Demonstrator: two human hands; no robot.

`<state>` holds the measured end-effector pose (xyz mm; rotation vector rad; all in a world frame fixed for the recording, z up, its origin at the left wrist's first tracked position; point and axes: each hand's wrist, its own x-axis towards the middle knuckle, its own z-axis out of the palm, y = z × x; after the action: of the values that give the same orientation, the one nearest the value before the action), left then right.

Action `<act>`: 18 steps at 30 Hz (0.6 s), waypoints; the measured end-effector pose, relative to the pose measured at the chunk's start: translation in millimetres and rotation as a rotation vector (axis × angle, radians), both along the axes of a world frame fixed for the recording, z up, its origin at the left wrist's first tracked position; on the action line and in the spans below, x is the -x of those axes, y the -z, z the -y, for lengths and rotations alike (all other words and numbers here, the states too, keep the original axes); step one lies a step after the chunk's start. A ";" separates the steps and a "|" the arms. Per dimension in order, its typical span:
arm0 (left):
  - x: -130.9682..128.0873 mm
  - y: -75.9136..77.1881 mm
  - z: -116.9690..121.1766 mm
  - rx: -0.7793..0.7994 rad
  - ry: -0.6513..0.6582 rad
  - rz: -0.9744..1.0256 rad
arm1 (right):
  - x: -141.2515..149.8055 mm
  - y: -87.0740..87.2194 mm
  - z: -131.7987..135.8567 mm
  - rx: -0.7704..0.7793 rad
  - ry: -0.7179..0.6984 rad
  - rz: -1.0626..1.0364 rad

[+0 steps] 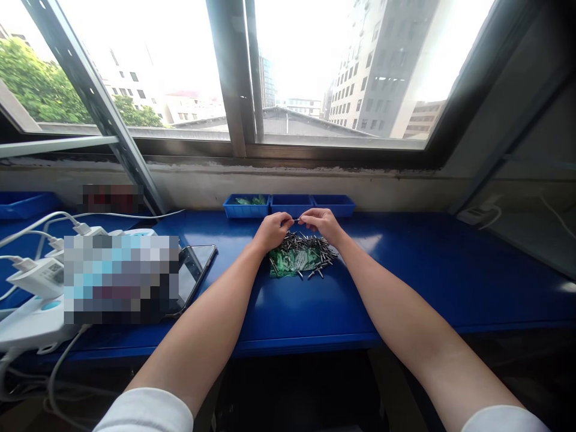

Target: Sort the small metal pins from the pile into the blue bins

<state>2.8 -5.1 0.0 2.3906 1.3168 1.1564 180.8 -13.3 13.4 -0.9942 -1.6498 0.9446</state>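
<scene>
Slim metal pin [296, 221] spans the gap between left hand [272, 231] and right hand [324, 224], both pinching narrowly, equally near; long axis side to side. Loose metal parts [306, 242] heap just below fingers.

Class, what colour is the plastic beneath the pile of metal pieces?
The plastic is green; head view.

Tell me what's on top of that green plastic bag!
Small metal rods lie heaped on the green plastic bag, with a few loose near its front edge. How far it reaches beneath them is hidden.
</scene>
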 end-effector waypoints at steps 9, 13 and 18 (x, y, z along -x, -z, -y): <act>2.5 -0.3 -1.1 -0.032 -0.122 -0.032 | -6.7 8.9 -8.0 -0.160 0.300 0.202; 6.6 -4.2 -1.0 -0.008 -0.373 -0.056 | -12.2 9.7 -4.2 -0.327 0.391 0.395; 12.1 -6.4 -0.2 0.044 -0.489 -0.057 | -16.3 7.2 0.2 -0.357 0.441 0.412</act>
<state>-9.3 -4.9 6.3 2.1432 1.9976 1.1521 197.1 -13.5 6.2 -1.2823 -1.7436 0.1472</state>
